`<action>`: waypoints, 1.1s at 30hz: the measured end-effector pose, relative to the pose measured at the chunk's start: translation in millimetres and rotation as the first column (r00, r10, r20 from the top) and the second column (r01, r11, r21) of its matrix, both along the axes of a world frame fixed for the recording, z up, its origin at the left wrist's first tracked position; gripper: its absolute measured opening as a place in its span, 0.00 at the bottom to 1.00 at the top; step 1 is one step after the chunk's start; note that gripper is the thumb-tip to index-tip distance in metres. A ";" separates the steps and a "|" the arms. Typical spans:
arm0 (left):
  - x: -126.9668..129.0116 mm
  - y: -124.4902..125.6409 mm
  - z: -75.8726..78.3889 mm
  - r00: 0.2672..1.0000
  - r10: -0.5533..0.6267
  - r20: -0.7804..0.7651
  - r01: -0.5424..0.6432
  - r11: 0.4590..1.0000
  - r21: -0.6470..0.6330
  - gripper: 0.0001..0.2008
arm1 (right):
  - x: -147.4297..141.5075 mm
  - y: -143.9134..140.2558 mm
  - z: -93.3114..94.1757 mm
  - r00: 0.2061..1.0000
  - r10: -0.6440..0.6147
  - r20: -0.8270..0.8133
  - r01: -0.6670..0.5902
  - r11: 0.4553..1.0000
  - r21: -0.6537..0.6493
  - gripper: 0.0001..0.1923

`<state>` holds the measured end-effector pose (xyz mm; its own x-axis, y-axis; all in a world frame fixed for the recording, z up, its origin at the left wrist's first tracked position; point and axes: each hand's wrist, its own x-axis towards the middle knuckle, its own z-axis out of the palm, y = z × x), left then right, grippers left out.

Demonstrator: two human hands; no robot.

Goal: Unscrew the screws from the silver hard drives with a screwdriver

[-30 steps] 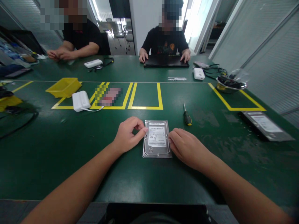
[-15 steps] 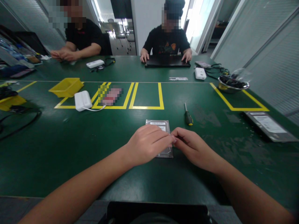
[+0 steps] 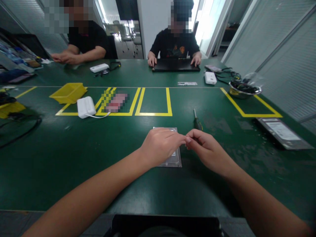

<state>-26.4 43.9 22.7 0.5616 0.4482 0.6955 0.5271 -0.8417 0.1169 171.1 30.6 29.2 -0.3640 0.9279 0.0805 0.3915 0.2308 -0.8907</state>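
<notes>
Since a second ago, the left hand (image 3: 160,146) has slid from the hard drive's (image 3: 174,160) left edge across its top, now covering most of it, while the right hand (image 3: 206,149) has lifted off the drive's right edge. Fingertips of both hands meet just above the drive's right side, pinched narrow; whether anything sits between them cannot be told. The drive lies flat on the green worktop (image 3: 74,148), near its front edge. A screwdriver (image 3: 197,121) lies just behind the right hand.
</notes>
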 end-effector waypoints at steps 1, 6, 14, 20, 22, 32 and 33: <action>1.0 0.5 -0.4 1.000 0.003 -0.004 -0.003 1.000 -0.005 0.10 | 0.0 0.0 -0.5 1.000 -0.010 -0.001 0.010 1.000 -0.003 0.13; 3.0 4.6 -4.0 1.000 -0.009 -0.014 0.009 1.000 -0.024 0.10 | 0.8 -0.2 -1.6 0.999 -0.046 0.015 0.046 0.999 -0.026 0.13; -2.7 7.7 -8.2 0.986 0.015 -0.167 -0.001 0.996 0.085 0.09 | -2.0 -1.3 1.7 0.999 -0.035 -0.013 0.034 0.997 -0.069 0.10; -5.8 6.4 -4.3 0.966 0.069 -0.247 -0.023 0.982 0.185 0.09 | -3.5 -3.2 -0.5 0.999 -0.010 -0.052 0.005 0.995 -0.101 0.08; -6.6 6.6 -4.5 0.966 0.062 -0.250 -0.015 0.982 0.186 0.09 | -3.2 -3.6 -1.5 0.999 -0.004 -0.032 0.001 0.997 -0.076 0.09; -12.1 12.1 -12.3 0.984 0.086 -0.154 -0.096 0.993 -0.061 0.11 | -2.7 -5.8 -5.6 0.962 -0.075 0.263 0.003 0.965 0.263 0.06; -12.5 11.9 -12.5 0.988 0.081 -0.133 -0.094 0.990 -0.102 0.10 | -2.5 -5.6 -6.5 0.949 -0.093 0.302 -0.004 0.953 0.303 0.05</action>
<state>-38.9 55.8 10.2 0.5986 0.5677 0.5651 0.6146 -0.7779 0.1304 168.6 24.9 22.7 -0.3741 0.8947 0.2439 0.6523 0.4408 -0.6165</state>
